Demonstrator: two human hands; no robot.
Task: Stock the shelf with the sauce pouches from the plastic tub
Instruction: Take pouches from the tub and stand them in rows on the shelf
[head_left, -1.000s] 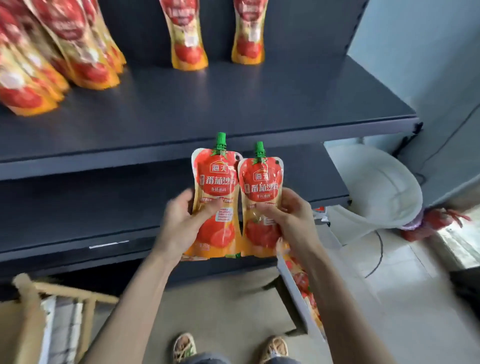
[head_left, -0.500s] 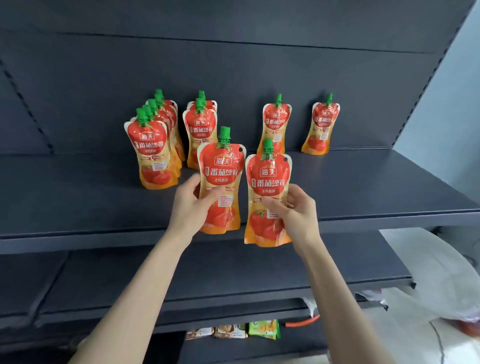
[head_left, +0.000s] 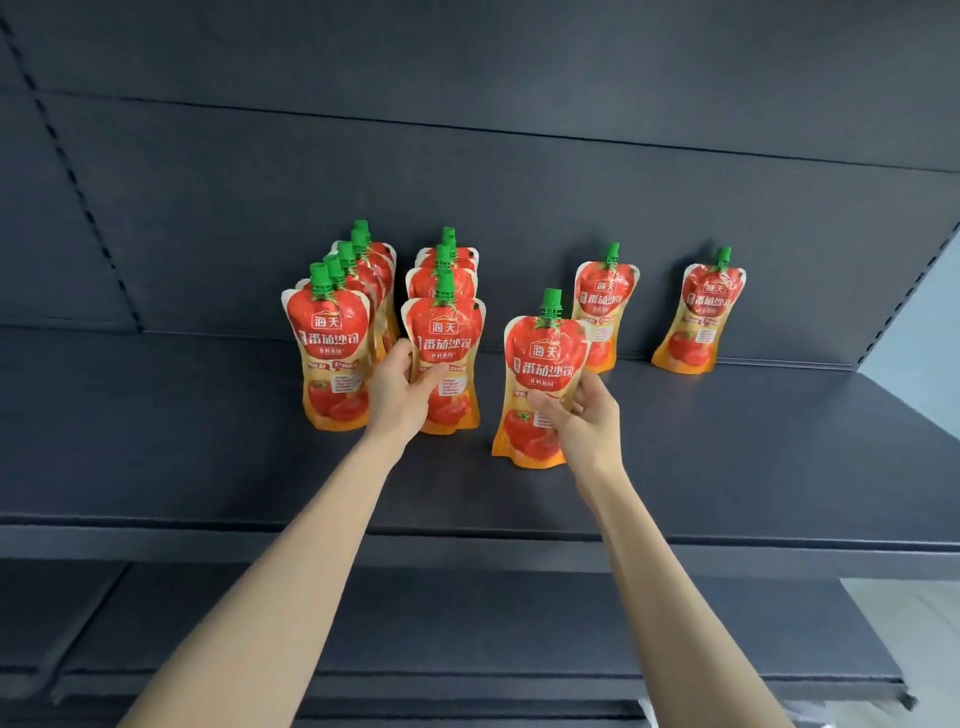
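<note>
Our left hand holds the left pouch, thumb on the front. It stands on the dark shelf at the front of a short row, just beside the long row. Our right hand holds the right pouch upright, low over the shelf, in front of one of the two single pouches — we cannot tell if it touches down.

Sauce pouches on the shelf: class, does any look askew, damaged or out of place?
The far-right pouch tilts, its cap leaning right, while the left rows stand straighter; the wide lens may exaggerate this. No spill or damage shows.
</note>
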